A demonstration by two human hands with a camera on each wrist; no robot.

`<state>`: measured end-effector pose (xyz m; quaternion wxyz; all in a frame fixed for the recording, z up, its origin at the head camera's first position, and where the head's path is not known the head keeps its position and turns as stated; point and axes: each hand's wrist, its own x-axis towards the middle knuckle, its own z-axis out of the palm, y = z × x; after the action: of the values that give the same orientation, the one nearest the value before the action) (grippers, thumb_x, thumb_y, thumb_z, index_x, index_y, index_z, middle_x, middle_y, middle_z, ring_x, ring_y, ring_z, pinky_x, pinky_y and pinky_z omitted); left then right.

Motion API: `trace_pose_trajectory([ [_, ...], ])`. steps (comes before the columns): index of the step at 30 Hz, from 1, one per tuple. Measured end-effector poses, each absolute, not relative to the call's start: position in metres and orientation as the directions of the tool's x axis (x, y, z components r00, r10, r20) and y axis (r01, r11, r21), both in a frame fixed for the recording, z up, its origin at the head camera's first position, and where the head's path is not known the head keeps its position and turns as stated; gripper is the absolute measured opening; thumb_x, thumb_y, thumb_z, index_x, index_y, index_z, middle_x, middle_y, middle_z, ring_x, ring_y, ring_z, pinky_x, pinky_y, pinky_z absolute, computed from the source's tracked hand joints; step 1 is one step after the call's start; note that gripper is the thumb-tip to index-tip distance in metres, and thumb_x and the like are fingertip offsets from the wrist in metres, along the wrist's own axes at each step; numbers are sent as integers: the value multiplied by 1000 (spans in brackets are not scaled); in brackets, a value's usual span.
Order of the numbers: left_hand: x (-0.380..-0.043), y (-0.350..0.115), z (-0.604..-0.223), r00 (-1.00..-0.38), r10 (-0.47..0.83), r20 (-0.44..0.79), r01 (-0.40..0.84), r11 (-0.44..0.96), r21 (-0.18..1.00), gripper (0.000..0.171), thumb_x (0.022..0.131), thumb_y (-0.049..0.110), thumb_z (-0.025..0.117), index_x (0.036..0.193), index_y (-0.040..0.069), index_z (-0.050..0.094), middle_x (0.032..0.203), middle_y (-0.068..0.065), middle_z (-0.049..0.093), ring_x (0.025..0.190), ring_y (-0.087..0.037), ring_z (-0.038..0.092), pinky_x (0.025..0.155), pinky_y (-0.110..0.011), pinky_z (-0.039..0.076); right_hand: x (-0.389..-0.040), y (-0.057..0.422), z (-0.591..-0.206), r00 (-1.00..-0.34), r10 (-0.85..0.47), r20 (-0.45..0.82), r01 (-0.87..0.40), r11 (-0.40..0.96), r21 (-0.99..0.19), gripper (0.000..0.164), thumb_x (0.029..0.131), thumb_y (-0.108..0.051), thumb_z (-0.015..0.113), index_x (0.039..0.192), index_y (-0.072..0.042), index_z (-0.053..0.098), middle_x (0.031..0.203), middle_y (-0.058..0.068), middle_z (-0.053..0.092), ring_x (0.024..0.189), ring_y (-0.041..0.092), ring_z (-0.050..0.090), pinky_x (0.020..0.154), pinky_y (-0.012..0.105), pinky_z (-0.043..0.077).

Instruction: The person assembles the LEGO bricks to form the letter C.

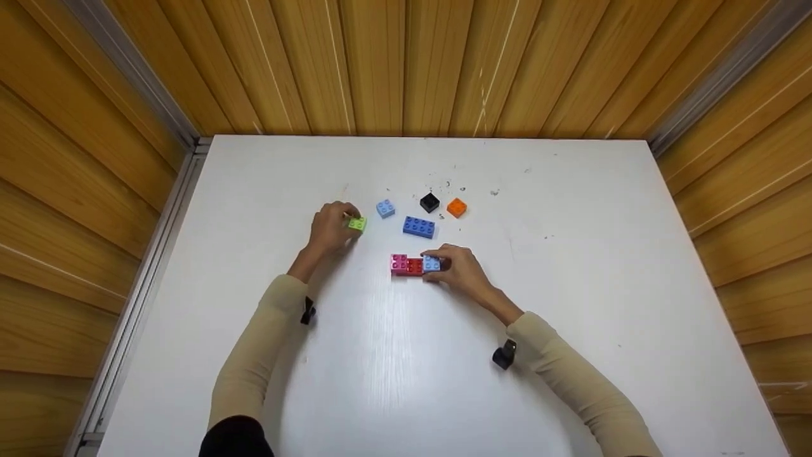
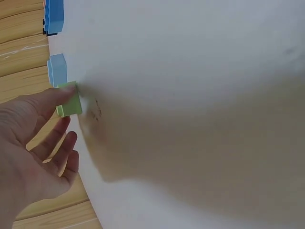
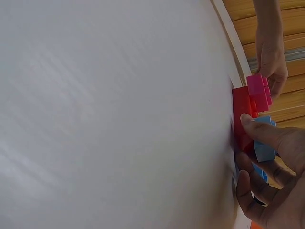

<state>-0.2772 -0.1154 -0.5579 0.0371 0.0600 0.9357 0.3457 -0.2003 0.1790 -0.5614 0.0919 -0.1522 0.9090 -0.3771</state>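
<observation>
My left hand pinches a small lime green toy brick at the left of the brick group. In the left wrist view the thumb lies along one side of this green brick; the other fingers are bent below it. My right hand holds a light blue brick at the right end of a longer red brick. A pink brick sits on the red one's left end, with red studs showing between. In the right wrist view the thumb reaches onto the red brick's side.
Beyond the hands on the white table lie another light blue brick, a longer blue brick, a black brick and an orange brick. Wood-patterned walls border the table's back and sides.
</observation>
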Motion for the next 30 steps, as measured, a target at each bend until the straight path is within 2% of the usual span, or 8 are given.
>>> trace_pose_trajectory([
  [5,-260,-119,-551,-975,208,-79,114,771,626,30,82,11,85,107,2,72,107,-14,70,101,-30,61,92,-45,49,-201,180,-563,-935,-352,-41,-217,660,-719,48,79,-17,88,124,-11,75,98,9,73,84,15,54,78,26,43],
  [10,-245,-119,-546,-969,223,-110,91,730,677,31,83,15,85,108,3,71,105,-13,69,97,-27,62,85,-40,51,-201,181,-563,-935,-351,-41,-215,658,-722,47,79,-17,88,124,-11,75,97,9,72,83,14,53,77,26,43],
  [15,-236,-113,-538,-964,250,-95,106,683,722,30,85,17,84,111,5,73,108,-13,72,99,-28,64,86,-40,52,-201,182,-563,-935,-351,-42,-214,655,-725,47,79,-17,88,124,-11,75,99,9,73,84,14,55,78,26,45],
  [20,-229,-104,-530,-947,318,-48,183,655,733,39,86,22,83,119,4,73,109,-15,72,101,-29,65,87,-41,53,-201,181,-562,-938,-346,-20,-224,650,-727,47,77,-16,89,122,-10,76,95,8,73,82,13,53,76,25,43],
  [25,-224,-92,-527,-915,402,-19,263,633,728,37,85,22,83,116,4,74,105,-14,72,98,-28,65,86,-39,52,-199,180,-562,-938,-347,-15,-230,653,-722,46,78,-18,89,122,-10,76,92,8,71,82,14,50,75,26,40],
  [30,-221,-84,-528,-873,488,5,329,581,744,35,84,16,84,116,3,74,107,-15,72,99,-30,67,89,-42,54,-198,179,-561,-941,-338,-22,-213,643,-735,46,78,-15,89,122,-11,76,96,9,73,84,15,53,78,27,42],
])
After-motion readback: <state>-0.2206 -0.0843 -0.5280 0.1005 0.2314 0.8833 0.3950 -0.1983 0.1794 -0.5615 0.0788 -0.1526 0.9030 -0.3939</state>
